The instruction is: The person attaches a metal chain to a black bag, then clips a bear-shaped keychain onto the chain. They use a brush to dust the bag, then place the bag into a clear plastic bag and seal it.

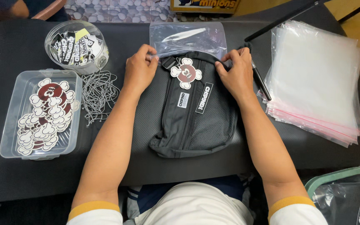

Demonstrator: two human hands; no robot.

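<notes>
Both forearms reach away from the camera to the black fabric waist bag (194, 116), lying lengthwise near-to-far at table centre. Left hand (140, 68) and right hand (236, 71) pinch the clear plastic zip bag (188, 38) mouth at the pouch's far end, equally near.

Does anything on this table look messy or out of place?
Only mildly: the ball chains lie in a loose tangled heap on the table, outside both containers, and the stack of clear bags is fanned unevenly. Nothing looks spilled or damaged.
</notes>
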